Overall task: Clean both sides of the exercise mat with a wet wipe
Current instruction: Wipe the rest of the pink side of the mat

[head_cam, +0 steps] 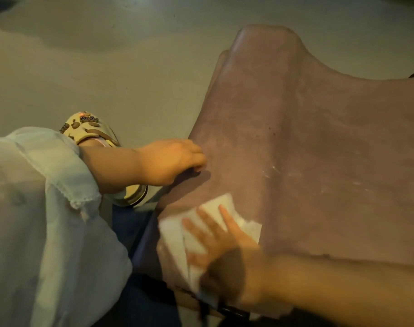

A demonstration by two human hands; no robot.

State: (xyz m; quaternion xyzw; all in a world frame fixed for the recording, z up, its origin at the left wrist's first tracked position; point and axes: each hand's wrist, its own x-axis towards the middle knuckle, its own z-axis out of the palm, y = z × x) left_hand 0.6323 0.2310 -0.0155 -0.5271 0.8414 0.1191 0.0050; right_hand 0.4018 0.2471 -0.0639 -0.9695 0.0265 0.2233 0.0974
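The brownish exercise mat (307, 149) lay draped over some hidden support above the grey floor (107, 67), its right side cut off by the frame. The right hand (225, 251), fingers spread flat, pressed a white wet wipe (215, 206) onto its near edge. The left hand (173, 159) gripped the mat's left edge, fingertips hidden, beside a decorated sandal (90, 128).

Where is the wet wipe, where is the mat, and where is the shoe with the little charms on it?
wet wipe (219, 205): head view, on its upper white corner.
exercise mat (319, 142): head view, on its bare purple middle.
shoe (83, 125): head view, on its decorated top.
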